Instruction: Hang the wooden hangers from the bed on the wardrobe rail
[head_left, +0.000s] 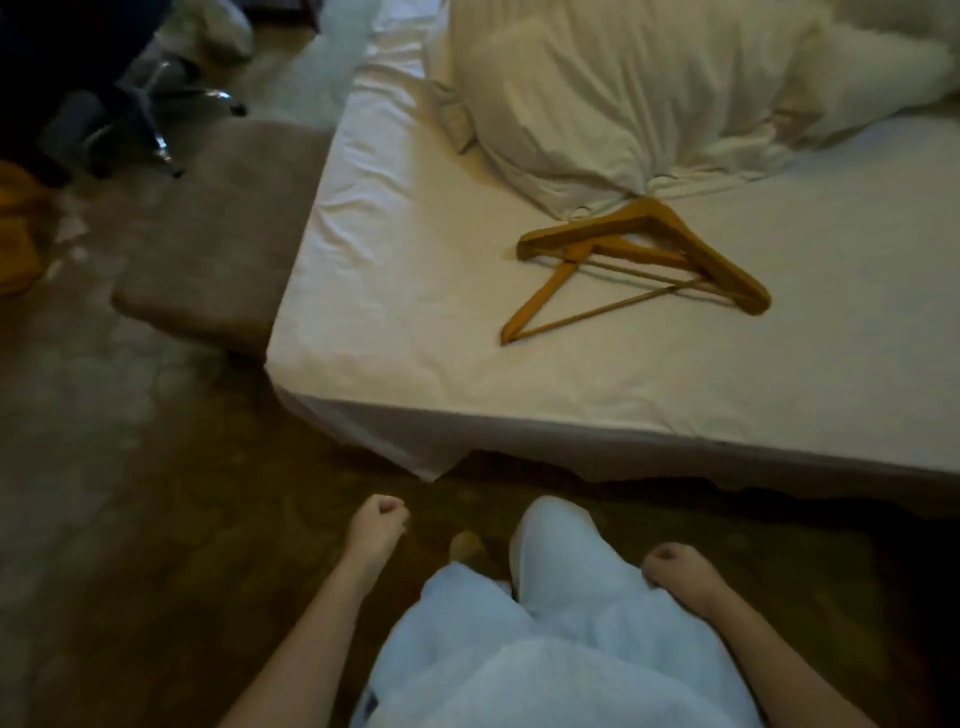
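- I see two wooden hangers (636, 265) lying flat on the bed (415, 291), overlapping each other, one crossed over the other.
- They sit toward the middle of the sheet, well in from the bed's near edge and its left edge, just in front of the pillow (623, 104); the top hanger's peak nearly touches the pillow's lower edge.
- My left hand (379, 525) hangs low over the floor (130, 519), short of the bed's near left corner, fingers curled into a loose fist with nothing in it.
- My right hand (675, 569) is down beside my leg, fingers also curled in, holding nothing.
- Both hands are well apart from the hangers and from each other.
- A rug (218, 223) lies along the bed's left side, and a chair base (156, 119) stands at the far left.
- The picture is dim and a little blurred, so I cannot make out the hanger hooks clearly.
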